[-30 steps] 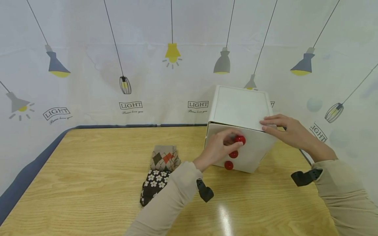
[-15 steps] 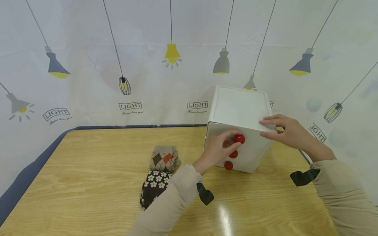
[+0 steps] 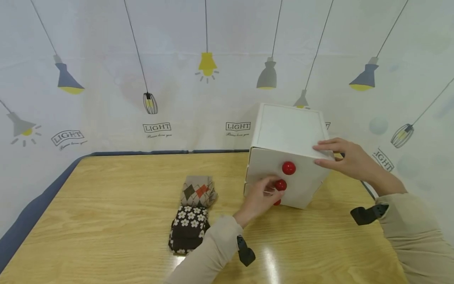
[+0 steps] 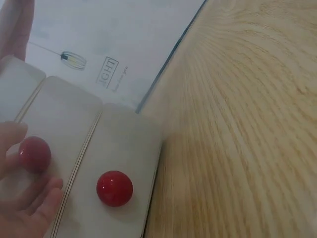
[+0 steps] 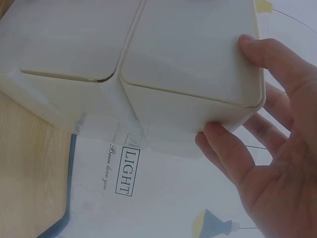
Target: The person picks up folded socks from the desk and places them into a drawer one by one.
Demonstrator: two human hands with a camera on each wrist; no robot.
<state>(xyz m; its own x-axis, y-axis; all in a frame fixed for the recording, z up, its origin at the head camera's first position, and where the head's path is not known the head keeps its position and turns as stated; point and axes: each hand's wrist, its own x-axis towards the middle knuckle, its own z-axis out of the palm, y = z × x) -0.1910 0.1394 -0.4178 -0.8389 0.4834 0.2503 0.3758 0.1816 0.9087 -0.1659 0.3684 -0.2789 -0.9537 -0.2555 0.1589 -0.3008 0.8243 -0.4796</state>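
- Backdrop (image 3: 117,75): pale hanging sheet behind everything, printed with pendant lamps and boxed "LIGHT" lettering.
- Table (image 3: 106,205): light wood grain, bright glare streak near the front edge.
- White box (image 3: 289,130): stands on the table, right of centre, set at an angle; three stacked drawer fronts with narrow seams between them, one red knob on each.
- Sleeves (image 3: 415,232): beige, on both forearms; a black strap piece (image 3: 369,214) juts from the right cuff, a similar one from the left.
- Right hand (image 3: 349,157): at the box's upper front right corner. Grip spread; fingers lie over the edge, thumb touches the front.
- Left hand (image 3: 257,199): in front of the box. Grip pinching the middle knob (image 3: 281,184), thumb and fingers on opposite sides of it.
- Dark floral fabric (image 3: 188,223): folded, white flowers, on the table left of the box, near the left sleeve.
- Argyle fabric (image 3: 196,191): folded, beige with dark and orange diamonds, touching the floral piece's far end.
- Top knob (image 3: 289,168): glossy red, uncovered.
- Bottom knob (image 4: 114,188): same red; partly hidden by the left hand in the head view.
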